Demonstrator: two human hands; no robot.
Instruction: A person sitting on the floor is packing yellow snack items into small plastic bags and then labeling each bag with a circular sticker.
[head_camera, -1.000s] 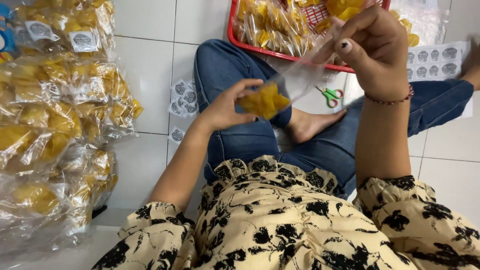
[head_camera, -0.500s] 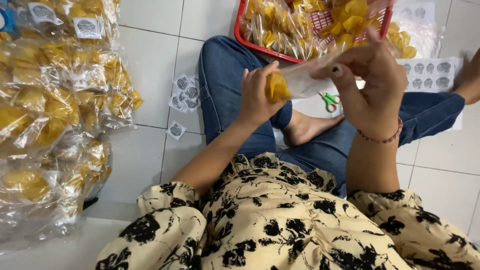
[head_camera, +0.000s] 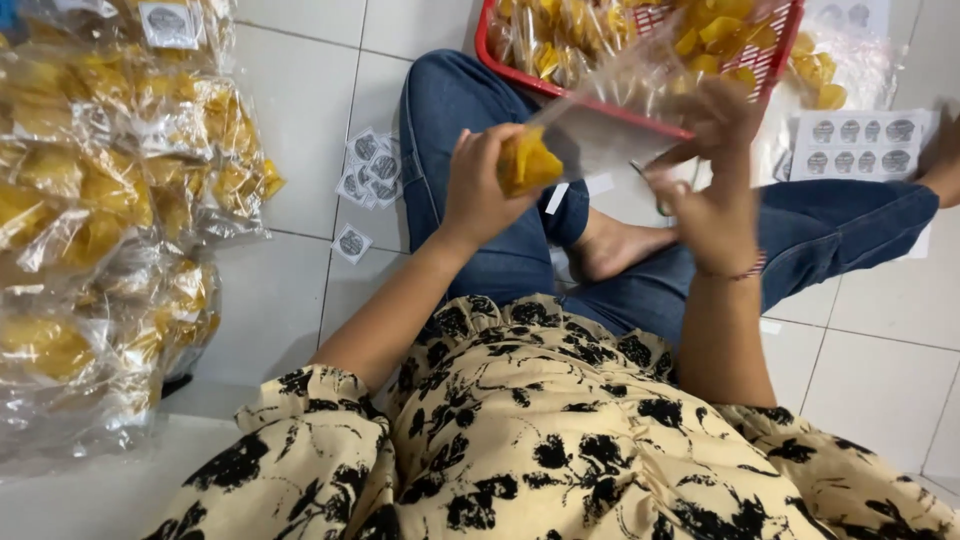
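Here the left hand (head_camera: 478, 195) pinches a bunch of yellow chips (head_camera: 527, 162) between its curled fingers, right at the mouth of a clear plastic bag (head_camera: 610, 110). The right hand (head_camera: 710, 165) is blurred; its fingers seem to pinch the bag's edge above the lap. The red basket (head_camera: 640, 118) of chips lies just behind.

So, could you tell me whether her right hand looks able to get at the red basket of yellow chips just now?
Probably yes: the right hand hangs just before the red basket, but it pinches a clear bag.
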